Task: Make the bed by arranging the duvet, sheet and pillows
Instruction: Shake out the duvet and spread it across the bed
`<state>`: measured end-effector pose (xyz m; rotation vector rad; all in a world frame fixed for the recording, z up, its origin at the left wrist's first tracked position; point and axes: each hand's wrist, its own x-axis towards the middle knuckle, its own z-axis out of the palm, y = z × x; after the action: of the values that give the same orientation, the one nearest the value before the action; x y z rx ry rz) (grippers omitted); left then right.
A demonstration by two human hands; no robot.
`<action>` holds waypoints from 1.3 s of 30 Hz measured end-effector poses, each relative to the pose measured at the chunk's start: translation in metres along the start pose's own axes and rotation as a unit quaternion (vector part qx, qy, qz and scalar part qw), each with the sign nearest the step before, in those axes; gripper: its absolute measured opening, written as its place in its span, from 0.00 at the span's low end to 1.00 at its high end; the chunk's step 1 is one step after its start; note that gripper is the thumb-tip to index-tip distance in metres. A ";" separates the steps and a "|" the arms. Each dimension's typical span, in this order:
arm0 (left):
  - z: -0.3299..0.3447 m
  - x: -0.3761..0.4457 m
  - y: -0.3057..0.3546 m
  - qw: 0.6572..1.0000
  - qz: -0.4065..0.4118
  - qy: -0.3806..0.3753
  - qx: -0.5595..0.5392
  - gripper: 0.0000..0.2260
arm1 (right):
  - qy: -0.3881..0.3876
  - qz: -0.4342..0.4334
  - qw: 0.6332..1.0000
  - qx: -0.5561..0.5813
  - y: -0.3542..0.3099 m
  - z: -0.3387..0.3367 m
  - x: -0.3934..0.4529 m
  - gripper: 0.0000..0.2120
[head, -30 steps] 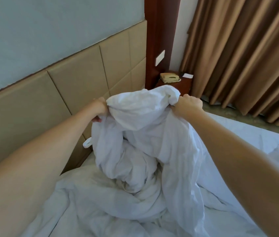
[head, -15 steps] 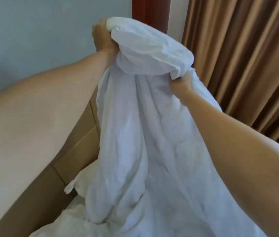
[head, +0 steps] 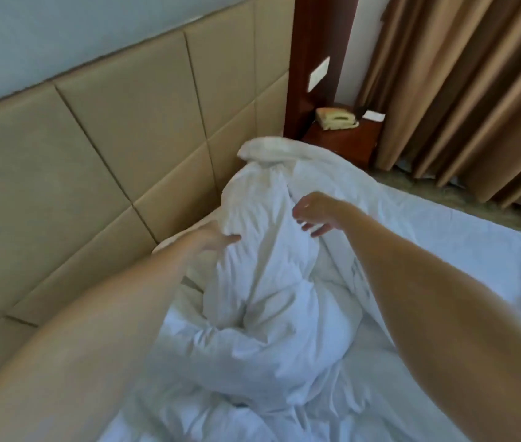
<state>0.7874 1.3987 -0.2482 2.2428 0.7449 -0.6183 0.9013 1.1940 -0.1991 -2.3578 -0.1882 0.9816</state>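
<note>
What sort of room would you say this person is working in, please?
Most likely a hotel bedroom: a bed with a padded panel headboard, a corded telephone on a wooden nightstand, and heavy floor-length brown curtains.

Matt white cotton-like cloth on the duvet (head: 272, 282), soft and heavily creased, over a smoother white sheet (head: 463, 250). Tan padded headboard (head: 118, 129) in leather-like panels with a faint sheen. At one o'clock, glossy reddish wood nightstand (head: 345, 138), cream plastic telephone (head: 335, 118), heavy brown pleated curtain (head: 463, 90) cloth.
</note>
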 end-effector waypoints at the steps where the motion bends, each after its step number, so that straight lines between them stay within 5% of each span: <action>1: 0.018 0.001 -0.022 0.999 -0.037 -0.014 -0.004 0.45 | -0.018 -0.001 1.000 -0.006 0.006 0.021 0.000 0.16; 5: 0.081 -0.002 -0.082 0.995 -0.052 -0.085 0.014 0.63 | -0.067 0.024 0.997 -0.019 0.018 0.104 0.002 0.35; 8: 0.119 -0.005 -0.105 0.997 -0.005 -0.061 -0.054 0.61 | -0.092 0.048 0.995 0.014 0.027 0.160 0.009 0.43; 11: 0.150 0.012 -0.123 0.993 -0.050 -0.038 -0.098 0.60 | -0.053 0.048 0.997 0.025 0.044 0.199 0.017 0.48; 13: 0.161 0.023 -0.131 0.995 -0.098 -0.008 -0.027 0.52 | -0.008 0.040 0.999 0.022 0.051 0.213 0.023 0.50; 16: 0.166 0.036 -0.131 0.993 -0.070 0.084 0.035 0.27 | 0.020 0.027 0.999 0.017 0.053 0.221 0.030 0.52; 19: 0.155 0.033 -0.123 0.992 0.017 0.111 -0.052 0.21 | 0.031 0.056 0.998 -0.007 0.047 0.220 0.031 0.55; 21: 0.132 0.029 -0.112 0.981 0.075 0.152 -0.092 0.19 | -0.016 0.093 0.991 0.092 0.030 0.218 0.022 0.57; 24: 0.061 0.020 -0.081 0.945 0.213 0.215 -0.125 0.12 | -0.080 0.068 0.938 0.329 -0.020 0.195 0.017 0.40; 27: -0.019 0.012 -0.054 0.921 0.291 0.226 -0.125 0.09 | -0.032 -0.048 0.872 0.485 -0.082 0.154 0.024 0.14; 32: -0.131 0.009 -0.032 0.876 0.313 0.341 -0.138 0.17 | 0.037 -0.173 0.793 0.582 -0.171 0.117 0.030 0.09; 34: -0.158 0.018 -0.041 0.883 0.204 0.421 -0.025 0.20 | -0.003 -0.196 0.814 0.548 -0.191 0.121 0.037 0.08; 36: -0.150 0.015 -0.058 0.920 0.111 0.371 0.064 0.24 | -0.030 -0.174 0.876 0.449 -0.188 0.137 0.047 0.09; 39: -0.095 0.006 -0.084 0.942 0.119 0.286 0.132 0.29 | -0.025 -0.159 0.928 0.335 -0.153 0.165 0.047 0.10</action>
<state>0.7566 1.5203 -0.2285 2.7486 0.6693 0.0750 0.8351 1.4108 -0.2360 -1.6175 -0.2056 0.7844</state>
